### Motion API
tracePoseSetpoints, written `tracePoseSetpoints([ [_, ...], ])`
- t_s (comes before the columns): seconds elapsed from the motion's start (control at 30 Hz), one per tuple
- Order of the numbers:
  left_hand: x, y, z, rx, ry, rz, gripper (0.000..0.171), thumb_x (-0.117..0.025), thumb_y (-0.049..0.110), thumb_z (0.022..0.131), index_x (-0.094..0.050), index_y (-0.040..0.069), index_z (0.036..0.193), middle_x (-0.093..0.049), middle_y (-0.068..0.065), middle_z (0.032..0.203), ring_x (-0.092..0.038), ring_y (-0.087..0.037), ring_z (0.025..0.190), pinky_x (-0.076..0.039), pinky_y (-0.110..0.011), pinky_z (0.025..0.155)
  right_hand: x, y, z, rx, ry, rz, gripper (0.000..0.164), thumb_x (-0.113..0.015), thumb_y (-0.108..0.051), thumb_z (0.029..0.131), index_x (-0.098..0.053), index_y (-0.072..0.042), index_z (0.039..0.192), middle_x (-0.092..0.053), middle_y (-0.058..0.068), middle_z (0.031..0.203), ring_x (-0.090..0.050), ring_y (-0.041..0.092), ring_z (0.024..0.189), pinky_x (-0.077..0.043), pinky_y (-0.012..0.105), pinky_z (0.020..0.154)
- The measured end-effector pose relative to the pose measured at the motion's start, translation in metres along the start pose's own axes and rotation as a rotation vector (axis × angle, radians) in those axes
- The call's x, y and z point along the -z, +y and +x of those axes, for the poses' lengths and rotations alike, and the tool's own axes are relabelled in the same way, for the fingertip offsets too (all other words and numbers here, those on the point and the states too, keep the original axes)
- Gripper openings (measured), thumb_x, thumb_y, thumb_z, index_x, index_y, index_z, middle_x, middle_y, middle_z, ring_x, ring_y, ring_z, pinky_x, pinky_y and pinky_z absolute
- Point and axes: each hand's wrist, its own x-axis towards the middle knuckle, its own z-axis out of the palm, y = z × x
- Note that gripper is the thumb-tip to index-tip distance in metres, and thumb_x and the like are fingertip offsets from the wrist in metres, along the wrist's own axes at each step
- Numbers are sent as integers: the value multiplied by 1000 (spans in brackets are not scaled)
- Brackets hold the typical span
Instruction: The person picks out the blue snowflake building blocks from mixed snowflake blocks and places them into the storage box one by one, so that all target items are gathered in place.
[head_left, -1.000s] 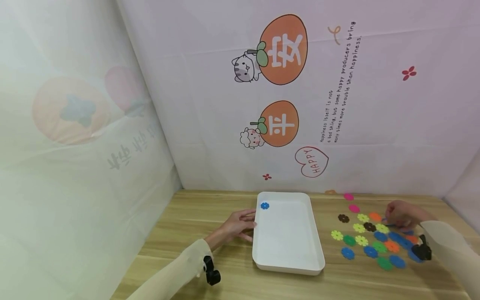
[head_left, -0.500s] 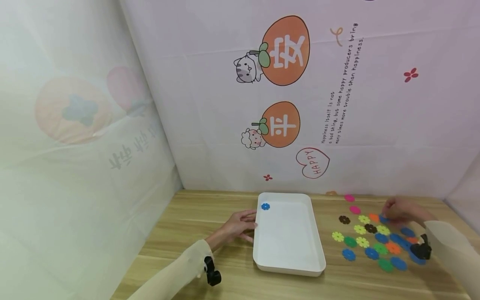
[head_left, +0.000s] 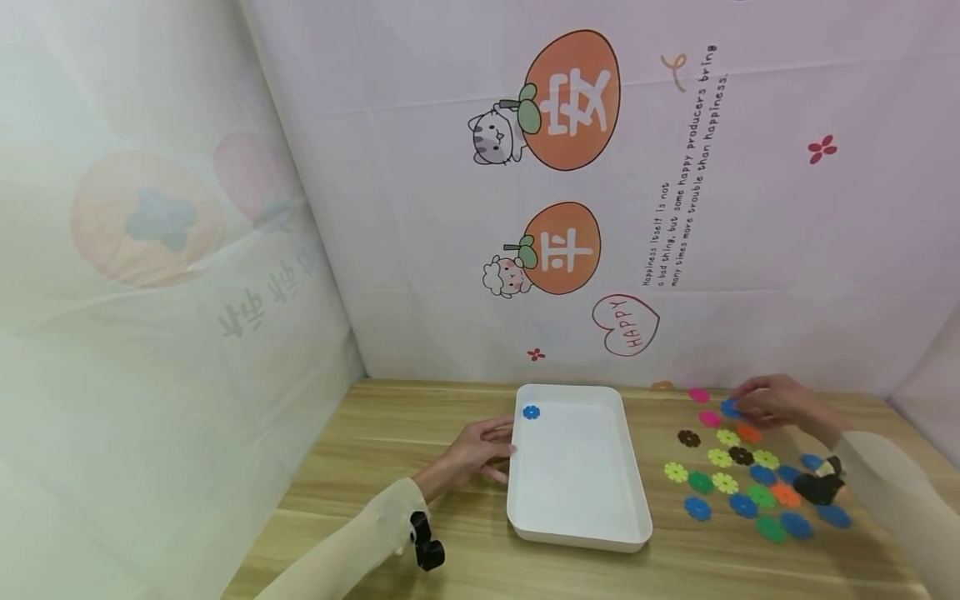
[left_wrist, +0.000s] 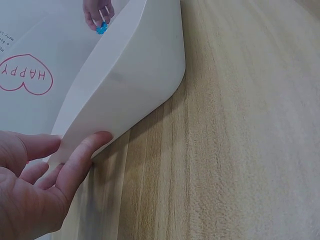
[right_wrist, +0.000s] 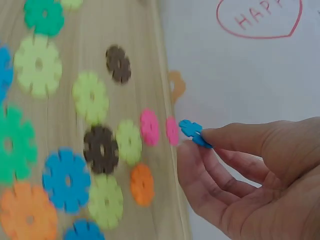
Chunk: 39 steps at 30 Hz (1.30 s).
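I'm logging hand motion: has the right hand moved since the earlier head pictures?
Yes. In the head view, the right hand, pinching a blue disc, has moved leftward, closer to the lower pink disc, which lies in place.

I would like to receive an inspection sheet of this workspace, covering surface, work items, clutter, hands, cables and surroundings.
Surface: wood-grain table.
Job's things: white rectangular tray holding one blue flower-shaped disc near its far left corner; loose flower-shaped discs in blue, green, yellow, orange, brown and pink lie scattered to its right.
Clutter: nothing seen.
Left hand: touches the tray's left side.
Right hand: pinches another blue flower-shaped disc, above the table's far edge area.
Cables: nothing seen.
Surroundings: white printed sheet behind the table.
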Motion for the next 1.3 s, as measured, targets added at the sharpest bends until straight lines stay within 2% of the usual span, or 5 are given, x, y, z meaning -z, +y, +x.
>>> tracePoseSetpoints([
  [0.27,-1,1,-1,-8,7,18,65,-67,-2,99,-41,1,159,-47,-28,156,-64,-42,127,-69,-38,69,-18,-14,9,30,-39,166,33,-57,-8,106,-57,19,125,-74,1,92,-72,10,78,-67,28,74],
  [0.43,-2,2,0,-3,17,16,65,-67,-1,99,-41,3,159,-48,-27,156,-65,-41,126,-69,-37,68,-28,-28,14,51,-70,146,42,-55,-13,108,-51,21,133,-74,-1,101,-71,8,87,-67,28,82],
  [0.53,-2,2,0,-4,22,21,65,-67,-1,99,-42,3,159,-48,-27,156,-65,-40,127,-69,-36,67,-34,-35,18,58,-100,192,45,-55,-12,108,-47,23,135,-76,2,106,-73,8,90,-67,30,86],
  [0.87,-2,2,1,-5,15,26,65,-66,-2,99,-41,2,159,-48,-28,156,-64,-41,128,-69,-39,70,-63,-56,34,39,-181,352,29,-58,-8,107,-59,13,126,-74,3,107,-74,13,94,-66,33,90],
  [1.3,-4,0,-1,-1,28,31,63,-67,0,100,-43,4,158,-50,-25,155,-64,-41,127,-70,-41,72,-88,-83,50,66,-196,308,41,-61,-9,105,-50,17,135,-75,9,106,-75,15,90,-67,33,89],
])
